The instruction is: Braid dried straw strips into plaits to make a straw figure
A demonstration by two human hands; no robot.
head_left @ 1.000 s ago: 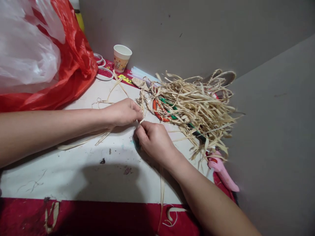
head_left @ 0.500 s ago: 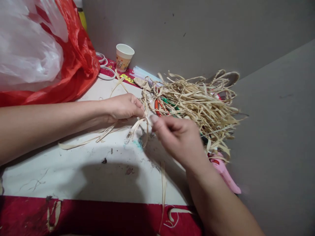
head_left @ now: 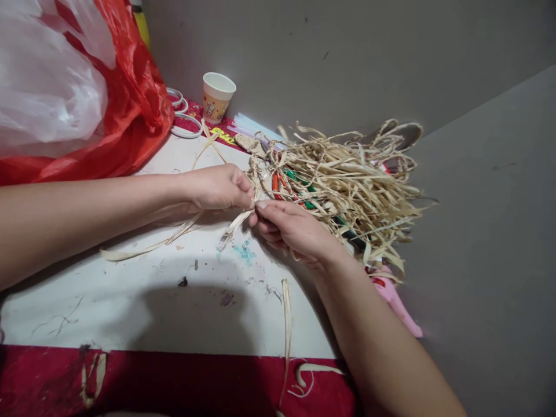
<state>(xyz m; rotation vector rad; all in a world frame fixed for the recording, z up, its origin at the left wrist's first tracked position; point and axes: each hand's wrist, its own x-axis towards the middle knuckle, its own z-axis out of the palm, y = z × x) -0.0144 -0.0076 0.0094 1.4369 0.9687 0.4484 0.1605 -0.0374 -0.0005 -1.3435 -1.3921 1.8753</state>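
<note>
My left hand (head_left: pixel 219 186) is closed in a pinch on pale straw strips (head_left: pixel 234 223) at the near end of a braided cord (head_left: pixel 256 174). My right hand (head_left: pixel 289 229) meets it from the right, fingers curled around the same strips. Behind both hands lies a big loose bundle of dried straw (head_left: pixel 356 185), covering red and green scissor handles (head_left: pixel 286 188). Loose strips trail left across the white tabletop (head_left: pixel 143 289) under my left forearm.
A red and white plastic bag (head_left: pixel 73 98) fills the back left. A paper cup (head_left: pixel 217 95) and white rings (head_left: pixel 185 124) stand by the grey wall. A pink tool (head_left: pixel 397 304) lies at the right table edge. Single strips hang over the red front cloth (head_left: pixel 182 385).
My right hand lifted away to the right, then came back in to the strips at my left fingertips. The left hand stayed put, holding the braid end.
</note>
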